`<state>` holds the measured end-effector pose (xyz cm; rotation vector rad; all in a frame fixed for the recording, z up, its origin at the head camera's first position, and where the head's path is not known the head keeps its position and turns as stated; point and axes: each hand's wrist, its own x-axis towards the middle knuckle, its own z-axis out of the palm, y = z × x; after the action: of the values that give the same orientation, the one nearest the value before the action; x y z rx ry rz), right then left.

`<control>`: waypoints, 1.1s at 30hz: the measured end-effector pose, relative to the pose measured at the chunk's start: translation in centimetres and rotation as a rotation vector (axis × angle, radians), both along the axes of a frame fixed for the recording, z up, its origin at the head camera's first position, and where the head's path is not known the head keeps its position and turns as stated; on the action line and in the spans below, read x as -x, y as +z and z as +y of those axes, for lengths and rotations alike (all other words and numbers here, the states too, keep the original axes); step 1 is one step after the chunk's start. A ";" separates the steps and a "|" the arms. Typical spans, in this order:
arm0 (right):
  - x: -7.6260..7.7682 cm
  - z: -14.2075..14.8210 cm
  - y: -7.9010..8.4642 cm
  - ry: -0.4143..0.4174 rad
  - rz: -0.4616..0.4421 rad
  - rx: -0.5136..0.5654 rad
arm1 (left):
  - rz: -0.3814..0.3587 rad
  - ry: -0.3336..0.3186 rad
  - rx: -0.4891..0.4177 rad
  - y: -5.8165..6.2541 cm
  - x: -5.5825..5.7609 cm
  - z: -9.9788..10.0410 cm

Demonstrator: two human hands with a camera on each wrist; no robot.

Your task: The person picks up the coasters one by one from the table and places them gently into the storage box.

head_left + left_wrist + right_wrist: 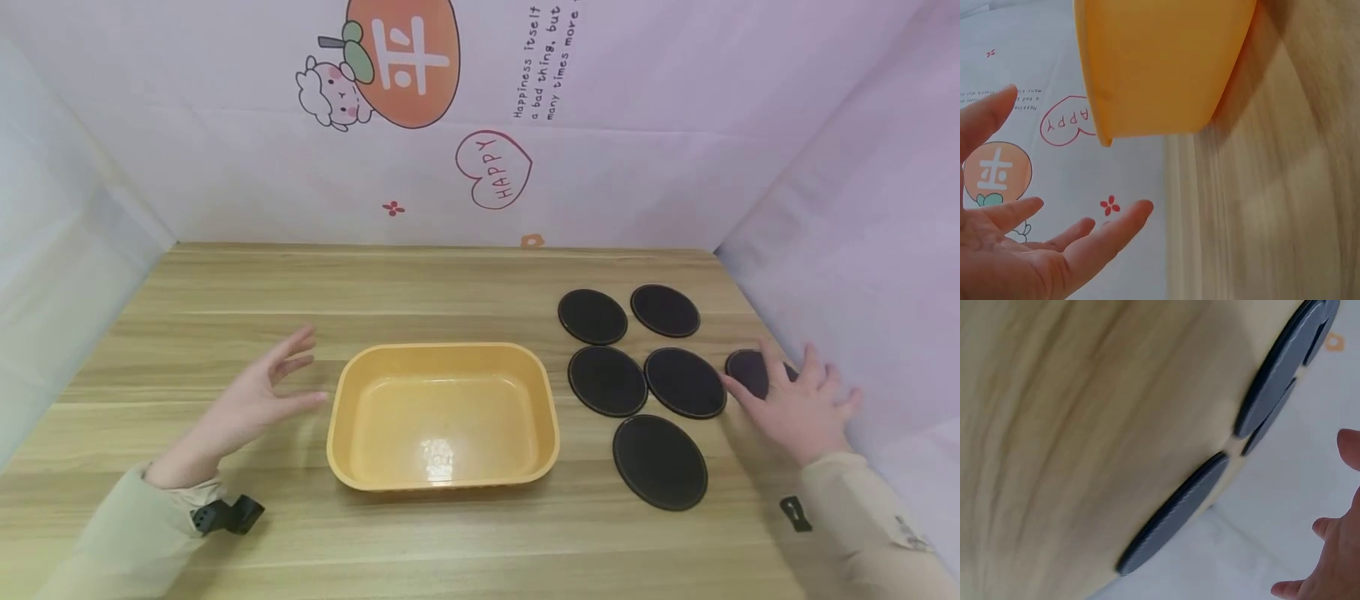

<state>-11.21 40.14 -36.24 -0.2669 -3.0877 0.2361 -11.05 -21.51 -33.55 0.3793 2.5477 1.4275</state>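
Note:
A yellow rectangular basin (442, 417) stands on the wooden table with nothing in it. To its left, my left hand (251, 404) is held above the table, fingers spread and thumb pointing at the basin's side, apart from it. In the left wrist view that hand (1041, 262) is empty beside the basin's wall (1160, 69). My right hand (802, 412) hovers with spread fingers over the rightmost black round coaster (742, 371), partly covering it. The right wrist view shows this coaster (1175, 515) lying flat, with a gap to the fingers (1329, 528).
Several more black coasters lie flat between the basin and my right hand, among them a near one (660, 462) and a far one (666, 311). A printed white cloth (600, 183) hangs behind the table (360, 292), with pale cloth at both sides.

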 end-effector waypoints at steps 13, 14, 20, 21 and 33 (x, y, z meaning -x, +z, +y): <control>1.4 3.4 -0.8 0.015 -0.133 0.029 | -0.029 -0.061 -0.106 -1.3 0.3 1.7; 1.5 3.6 -0.9 0.016 -0.144 0.032 | -0.033 -0.060 -0.108 -1.4 0.3 1.8; 2.0 5.3 -1.5 0.011 -0.201 0.051 | -0.052 -0.071 -0.110 -1.9 0.2 2.1; 2.1 5.6 -1.5 0.010 -0.213 0.056 | -0.050 -0.075 -0.110 -2.0 0.2 2.2; 3.2 8.1 -2.2 0.037 -0.296 0.090 | -0.082 -0.112 -0.122 -2.8 0.5 1.9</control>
<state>-14.44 48.22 -38.44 -0.2706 -3.3822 0.3688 -11.50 -19.62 -36.35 0.4645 2.3432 1.5288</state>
